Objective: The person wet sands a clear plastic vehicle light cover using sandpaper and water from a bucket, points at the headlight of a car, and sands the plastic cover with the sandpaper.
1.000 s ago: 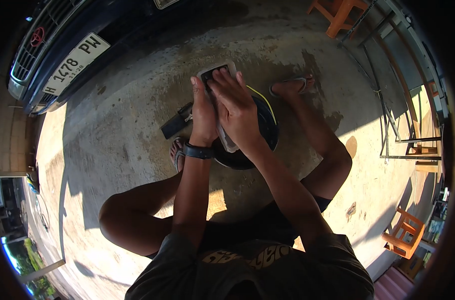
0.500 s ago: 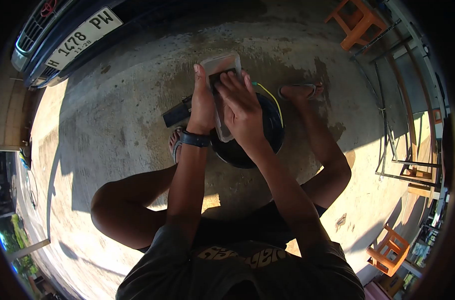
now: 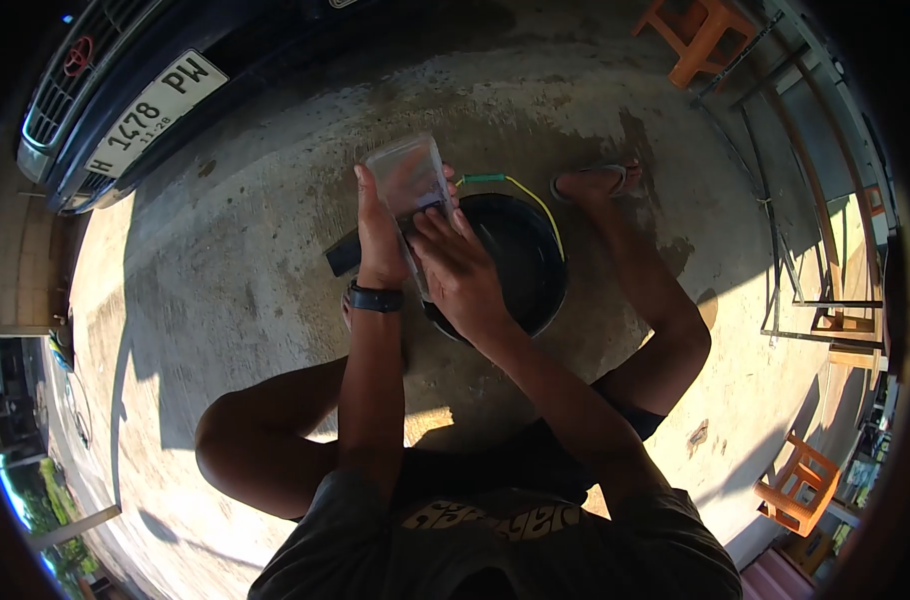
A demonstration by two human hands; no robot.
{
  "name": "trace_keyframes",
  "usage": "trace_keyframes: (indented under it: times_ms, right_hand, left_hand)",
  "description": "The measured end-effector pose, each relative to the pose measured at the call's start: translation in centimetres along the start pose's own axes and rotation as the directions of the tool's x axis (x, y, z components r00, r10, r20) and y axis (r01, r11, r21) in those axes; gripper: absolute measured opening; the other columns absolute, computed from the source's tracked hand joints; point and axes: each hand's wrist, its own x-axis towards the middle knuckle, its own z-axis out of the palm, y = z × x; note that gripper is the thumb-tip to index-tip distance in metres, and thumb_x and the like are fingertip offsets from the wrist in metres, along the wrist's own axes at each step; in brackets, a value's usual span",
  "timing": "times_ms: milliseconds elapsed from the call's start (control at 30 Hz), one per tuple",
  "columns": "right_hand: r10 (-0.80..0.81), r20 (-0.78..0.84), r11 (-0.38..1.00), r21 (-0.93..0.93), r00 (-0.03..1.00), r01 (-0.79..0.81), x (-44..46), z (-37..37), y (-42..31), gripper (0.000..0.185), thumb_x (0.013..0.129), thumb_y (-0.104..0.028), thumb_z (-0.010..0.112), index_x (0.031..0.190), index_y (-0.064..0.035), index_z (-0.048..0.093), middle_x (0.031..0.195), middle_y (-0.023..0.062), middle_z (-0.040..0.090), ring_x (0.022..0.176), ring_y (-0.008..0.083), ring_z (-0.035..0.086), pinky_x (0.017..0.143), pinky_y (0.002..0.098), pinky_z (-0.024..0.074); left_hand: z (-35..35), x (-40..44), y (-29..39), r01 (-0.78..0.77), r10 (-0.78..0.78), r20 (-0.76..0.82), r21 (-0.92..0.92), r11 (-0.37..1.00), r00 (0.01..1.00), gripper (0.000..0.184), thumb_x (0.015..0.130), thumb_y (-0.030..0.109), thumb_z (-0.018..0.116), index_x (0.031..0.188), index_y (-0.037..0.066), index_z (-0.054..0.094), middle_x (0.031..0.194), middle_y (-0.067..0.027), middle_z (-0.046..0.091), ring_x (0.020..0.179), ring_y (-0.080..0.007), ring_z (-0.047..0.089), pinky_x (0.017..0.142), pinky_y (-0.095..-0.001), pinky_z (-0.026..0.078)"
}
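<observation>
Holds a clear plastic container (image 3: 390, 180) just above and left of the frame's center, beside and partly over the left rim of a black bucket (image 3: 530, 255) with a green-and-yellow handle (image 3: 485, 178). Cradles it from beneath in the left hand (image 3: 379, 240), with the thumb up the left long side and fingertips showing past the right edge. Lays the right hand (image 3: 460, 275) across the lower half, fingers close together and bent over dark material (image 3: 431, 205) partway along. Impossible to tell a pinch from mere pressing there. Runs near upright along the long axis, tipped slightly left at the top, with the far end beyond the right fingers, toward the upper left. In contact with both hands, neither nearer, but wrapped at side and underside by the left.
</observation>
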Motion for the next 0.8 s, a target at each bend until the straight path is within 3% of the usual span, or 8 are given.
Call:
trace_keyframes:
  times_ms: [67,300,400,467,567,667,767,800]
  right_hand:
    - [0.003,-0.075,0.998,-0.062,0.997,-0.008,3.8,-0.3,1.5,0.025,0.088,0.002,0.068,0.113,0.0005,0.070,0.126,0.0161,0.071,0.127,0.0325,0.064,0.116,0.0497,0.0451]
    - [0.191,0.246,0.891,0.363,0.950,-0.274,-3.2,-0.8,1.6,0.029,0.095,0.005,0.062,0.121,-0.0027,0.070,0.122,0.0165,0.072,0.118,0.0324,0.069,0.117,0.0485,0.0449]
    - [0.304,0.212,0.840,0.400,0.929,-0.367,-5.4,-2.9,2.9,0.025,0.097,0.004,0.062,0.120,-0.0032,0.069,0.116,0.0146,0.074,0.107,0.0323,0.073,0.107,0.0471,0.0534]
    - [0.583,0.369,0.666,0.294,0.724,-0.686,-6.2,-5.0,4.1,0.019,0.097,-0.001,0.063,0.114,-0.0039,0.069,0.104,0.0158,0.073,0.093,0.0357,0.072,0.089,0.0478,0.0600]
    - [0.444,0.105,0.894,-0.121,0.890,-0.432,-11.0,-2.6,10.0,0.017,0.098,-0.007,0.062,0.113,-0.0037,0.069,0.101,0.0161,0.073,0.091,0.0348,0.072,0.077,0.0478,0.0606]
    - [0.515,0.286,0.836,-0.375,0.808,-0.400,-15.5,1.1,13.9,0.018,0.096,-0.012,0.063,0.110,-0.0041,0.069,0.102,0.0163,0.073,0.095,0.0359,0.072,0.079,0.0486,0.0600]
    - [0.638,0.505,0.770,-0.430,0.581,-0.472,-17.4,3.0,14.0,0.018,0.092,-0.013,0.066,0.107,-0.0041,0.069,0.104,0.0180,0.074,0.094,0.0380,0.073,0.080,0.0493,0.0595]
    - [0.605,0.515,0.795,-0.359,0.607,-0.488,-19.0,4.0,14.8,0.018,0.092,-0.014,0.067,0.106,-0.0039,0.069,0.103,0.0186,0.074,0.093,0.0386,0.073,0.080,0.0500,0.0594]
  left_hand:
    - [2.2,-0.7,-2.3,-0.018,0.066,-0.335,0.142,0.990,0.940,0.088,0.103,0.076,0.032,0.146,0.001,0.050,0.133,-0.0171,0.063,0.120,-0.0293,0.063,0.106,-0.0418,0.051]
    - [-2.9,0.7,-0.6,0.024,0.007,-0.203,0.146,0.989,0.979,0.096,0.100,0.080,0.033,0.156,0.002,0.040,0.128,-0.0208,0.062,0.116,-0.0318,0.059,0.110,-0.0451,0.045]
    - [-3.9,1.1,0.7,-0.022,0.083,-0.193,0.299,0.954,0.978,0.108,0.095,0.087,0.030,0.161,0.001,0.029,0.129,-0.0217,0.060,0.109,-0.0322,0.060,0.106,-0.0501,0.048]
    - [-4.0,0.5,1.4,-0.016,0.059,-0.205,0.205,0.979,0.977,0.111,0.091,0.090,0.033,0.163,0.006,0.029,0.131,-0.0220,0.059,0.112,-0.0340,0.060,0.109,-0.0564,0.044]
    - [-3.2,-0.1,1.5,-0.026,0.047,-0.199,0.108,0.994,0.979,0.118,0.085,0.096,0.034,0.165,0.009,0.026,0.133,-0.0226,0.057,0.113,-0.0355,0.060,0.110,-0.0632,0.040]
    - [-2.9,-0.3,1.1,-0.022,0.032,-0.199,0.051,0.998,0.979,0.121,0.081,0.100,0.033,0.162,0.010,0.031,0.131,-0.0221,0.058,0.112,-0.0361,0.061,0.108,-0.0626,0.044]
    - [-3.6,-0.7,1.2,-0.016,0.008,-0.167,-0.044,0.999,0.986,0.117,0.081,0.099,0.033,0.155,0.008,0.041,0.128,-0.0194,0.060,0.112,-0.0361,0.061,0.105,-0.0603,0.046]
    - [-3.9,-0.9,1.2,-0.011,-0.001,-0.147,-0.085,0.996,0.989,0.116,0.082,0.099,0.033,0.152,0.007,0.045,0.127,-0.0183,0.061,0.111,-0.0360,0.061,0.105,-0.0598,0.047]
